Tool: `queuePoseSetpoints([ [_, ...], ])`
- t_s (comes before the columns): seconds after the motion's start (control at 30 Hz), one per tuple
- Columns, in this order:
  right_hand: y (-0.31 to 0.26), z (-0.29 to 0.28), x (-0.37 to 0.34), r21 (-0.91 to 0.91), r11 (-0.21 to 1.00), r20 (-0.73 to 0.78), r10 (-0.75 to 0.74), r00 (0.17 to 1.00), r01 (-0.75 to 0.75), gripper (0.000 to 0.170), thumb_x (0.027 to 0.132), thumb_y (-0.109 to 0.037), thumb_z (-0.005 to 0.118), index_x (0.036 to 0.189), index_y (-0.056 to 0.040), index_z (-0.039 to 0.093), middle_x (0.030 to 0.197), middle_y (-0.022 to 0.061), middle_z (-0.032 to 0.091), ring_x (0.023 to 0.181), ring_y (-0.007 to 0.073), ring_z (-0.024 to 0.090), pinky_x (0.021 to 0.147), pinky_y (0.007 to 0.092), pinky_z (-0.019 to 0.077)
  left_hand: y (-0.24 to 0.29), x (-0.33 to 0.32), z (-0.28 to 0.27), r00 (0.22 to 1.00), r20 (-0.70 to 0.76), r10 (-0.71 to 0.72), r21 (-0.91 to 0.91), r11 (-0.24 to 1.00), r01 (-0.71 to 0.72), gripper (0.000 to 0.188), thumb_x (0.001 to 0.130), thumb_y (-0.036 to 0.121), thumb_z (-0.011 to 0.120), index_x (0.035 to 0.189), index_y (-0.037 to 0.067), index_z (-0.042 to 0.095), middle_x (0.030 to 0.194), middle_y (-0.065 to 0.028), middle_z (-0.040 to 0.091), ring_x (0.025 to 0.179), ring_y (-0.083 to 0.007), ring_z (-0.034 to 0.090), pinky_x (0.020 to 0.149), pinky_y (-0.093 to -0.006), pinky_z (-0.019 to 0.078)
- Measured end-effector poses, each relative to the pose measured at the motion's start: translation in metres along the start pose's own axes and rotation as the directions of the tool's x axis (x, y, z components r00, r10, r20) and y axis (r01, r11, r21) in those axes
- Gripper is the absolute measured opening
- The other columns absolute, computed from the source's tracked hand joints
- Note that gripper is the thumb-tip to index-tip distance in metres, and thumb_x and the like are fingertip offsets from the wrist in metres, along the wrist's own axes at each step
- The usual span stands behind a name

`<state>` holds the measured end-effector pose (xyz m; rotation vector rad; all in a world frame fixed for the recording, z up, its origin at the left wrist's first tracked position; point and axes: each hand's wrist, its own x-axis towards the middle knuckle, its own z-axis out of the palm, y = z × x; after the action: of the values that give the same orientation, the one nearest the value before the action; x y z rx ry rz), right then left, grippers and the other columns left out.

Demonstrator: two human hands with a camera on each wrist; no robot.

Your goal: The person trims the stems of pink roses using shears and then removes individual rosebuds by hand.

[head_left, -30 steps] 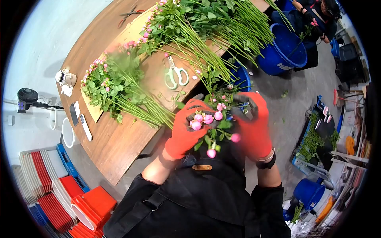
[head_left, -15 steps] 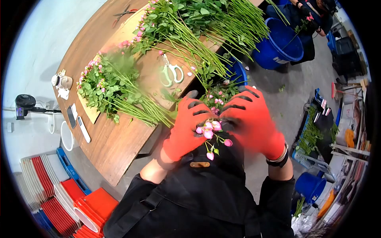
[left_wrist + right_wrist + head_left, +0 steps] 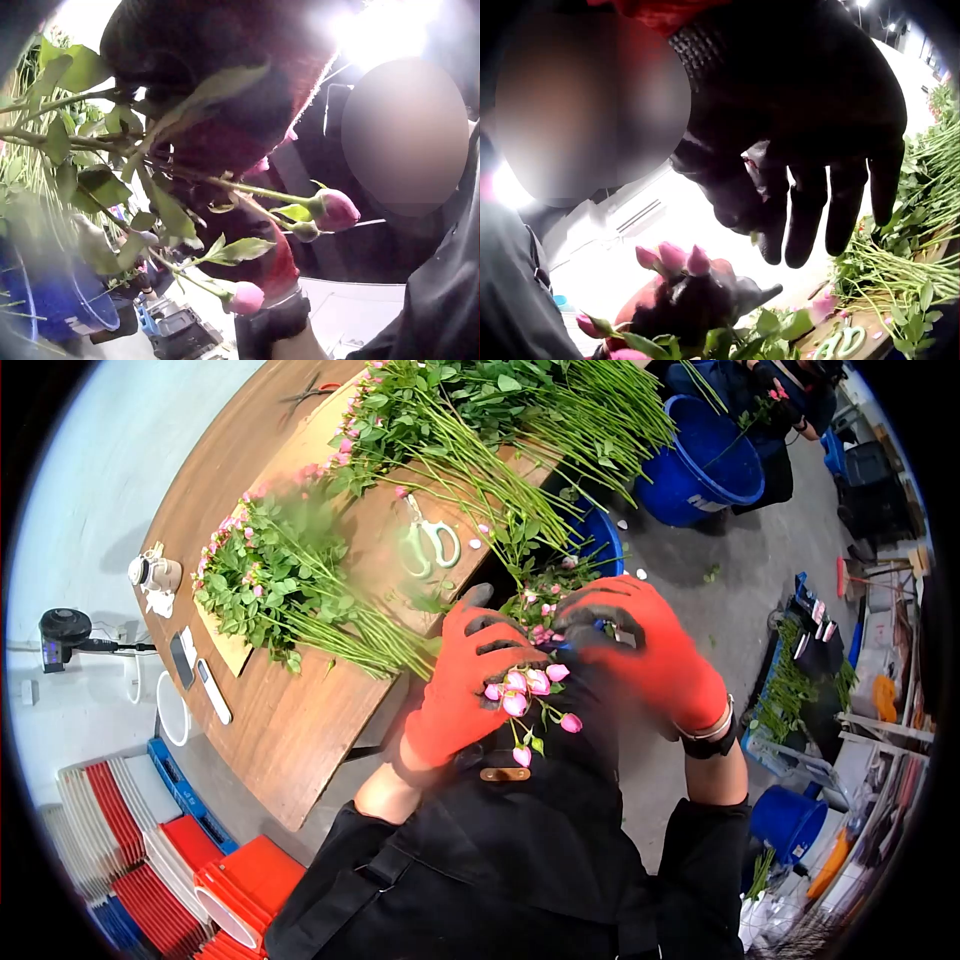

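Several small pink spray roses (image 3: 516, 704) hang out of my left hand (image 3: 468, 678), which wears a red glove with a dark palm and grips their stems (image 3: 82, 139). Leaves and round buds spread from the grip in the left wrist view, a rosebud (image 3: 337, 210) among them. My right hand (image 3: 650, 650), gloved the same way, hovers just right of the flowers. In the right wrist view its dark fingers (image 3: 806, 210) point down, long and slightly apart, with the thumb near the index finger. The roses sit below that hand there.
A wooden table (image 3: 260, 750) at the left bears bundles of long-stemmed roses (image 3: 280, 580), white-handled scissors (image 3: 430, 550) and a phone (image 3: 182, 660). Blue buckets (image 3: 700, 460) stand beyond, near another person (image 3: 790, 410). Red crates (image 3: 255, 880) are stacked at lower left.
My right hand first closed in on the roses, then drew slightly away to the right. The left hand keeps its grip, and the flowers have shifted slightly lower.
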<state>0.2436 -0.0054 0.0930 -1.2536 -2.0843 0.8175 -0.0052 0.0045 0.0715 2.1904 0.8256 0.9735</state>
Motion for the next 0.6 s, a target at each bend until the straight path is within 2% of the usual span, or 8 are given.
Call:
queuePoseSetpoints([
  [0.1, -0.017, -0.012, 0.006, -0.011, 0.998, 0.110, -0.061, 0.992, 0.063, 0.042, 0.073, -0.014, 0.079, 0.113, -0.0108, 0.065, 0.115, 0.0087, 0.065, 0.113, 0.0323, 0.056, 0.101, 0.0420, 0.0403, 0.003, 0.002, -0.001, 1.000, 0.007, -0.010, -0.007, 1.000, 0.010, 0.030, 0.062, 0.010, 0.072, 0.092, 0.011, 0.073, 0.089, -0.0025, 0.066, 0.095, -0.0287, 0.058, 0.100, -0.0464, 0.0386],
  [0.17, -0.030, -0.013, 0.008, -0.033, 0.998, 0.103, -0.045, 0.994, 0.049, 0.041, 0.073, -0.016, 0.080, 0.111, -0.0109, 0.066, 0.115, 0.0088, 0.064, 0.113, 0.0326, 0.056, 0.101, 0.0418, 0.0398, 0.002, 0.002, -0.001, 1.000, 0.016, -0.004, -0.004, 1.000, 0.004, 0.031, 0.061, 0.010, 0.073, 0.092, 0.011, 0.072, 0.089, -0.0028, 0.066, 0.096, -0.0292, 0.058, 0.102, -0.0482, 0.0375],
  [0.27, -0.037, -0.006, 0.009, -0.094, 0.994, 0.067, -0.048, 0.997, 0.054, 0.041, 0.072, -0.019, 0.079, 0.110, -0.0110, 0.066, 0.112, 0.0093, 0.065, 0.111, 0.0342, 0.056, 0.101, 0.0422, 0.0393, 0.003, -0.001, -0.001, 0.998, 0.047, -0.030, -0.043, 0.999, 0.032, 0.032, 0.060, 0.012, 0.073, 0.092, 0.012, 0.071, 0.091, -0.0017, 0.065, 0.104, -0.0286, 0.056, 0.110, -0.0527, 0.0295],
  [0.37, -0.035, -0.005, 0.012, -0.055, 0.995, 0.068, -0.085, 0.994, 0.088, 0.038, 0.071, -0.019, 0.078, 0.105, -0.0099, 0.065, 0.105, 0.0106, 0.065, 0.108, 0.0345, 0.056, 0.099, 0.0423, 0.0389, 0.002, -0.002, 0.002, 0.999, 0.036, -0.004, -0.072, 0.997, 0.007, 0.032, 0.060, 0.011, 0.071, 0.092, 0.012, 0.070, 0.091, -0.0024, 0.065, 0.100, -0.0289, 0.058, 0.111, -0.0533, 0.0284],
  [0.47, -0.026, -0.002, 0.015, 0.009, 1.000, 0.140, -0.027, 0.990, 0.026, 0.033, 0.072, -0.014, 0.075, 0.102, -0.0079, 0.063, 0.099, 0.0121, 0.065, 0.104, 0.0354, 0.057, 0.093, 0.0413, 0.0431, -0.005, -0.002, 0.002, 0.999, 0.030, 0.024, -0.159, 0.987, -0.019, 0.030, 0.064, 0.011, 0.071, 0.094, 0.010, 0.069, 0.093, -0.0041, 0.066, 0.095, -0.0294, 0.060, 0.108, -0.0500, 0.0335],
  [0.53, -0.033, -0.003, 0.018, 0.119, 0.982, 0.091, 0.134, 0.987, -0.145, 0.029, 0.074, -0.009, 0.071, 0.101, -0.0059, 0.062, 0.096, 0.0118, 0.065, 0.101, 0.0340, 0.059, 0.087, 0.0399, 0.0455, -0.011, -0.005, 0.003, 0.999, -0.009, -0.041, -0.349, 0.936, 0.035, 0.026, 0.069, 0.012, 0.070, 0.095, 0.009, 0.069, 0.093, -0.0056, 0.066, 0.094, -0.0294, 0.060, 0.103, -0.0472, 0.0384],
  [0.57, -0.033, -0.002, 0.020, 0.170, 0.972, 0.074, 0.154, 0.985, -0.165, 0.027, 0.075, -0.007, 0.070, 0.101, -0.0051, 0.062, 0.096, 0.0117, 0.065, 0.100, 0.0332, 0.059, 0.086, 0.0392, 0.0465, -0.014, -0.007, 0.002, 0.997, -0.028, -0.075, -0.437, 0.898, 0.055, 0.025, 0.072, 0.013, 0.070, 0.096, 0.008, 0.068, 0.093, -0.0064, 0.066, 0.093, -0.0294, 0.060, 0.101, -0.0458, 0.0408],
  [0.6, -0.032, -0.001, 0.023, 0.222, 0.958, 0.056, 0.174, 0.983, -0.182, 0.026, 0.075, -0.004, 0.068, 0.101, -0.0043, 0.062, 0.095, 0.0116, 0.065, 0.099, 0.0325, 0.060, 0.084, 0.0385, 0.0475, -0.020, -0.010, 0.001, 0.994, -0.033, -0.102, -0.497, 0.865, 0.072, 0.024, 0.078, 0.016, 0.068, 0.099, 0.004, 0.068, 0.098, -0.0089, 0.066, 0.096, -0.0273, 0.061, 0.093, -0.0405, 0.0452],
])
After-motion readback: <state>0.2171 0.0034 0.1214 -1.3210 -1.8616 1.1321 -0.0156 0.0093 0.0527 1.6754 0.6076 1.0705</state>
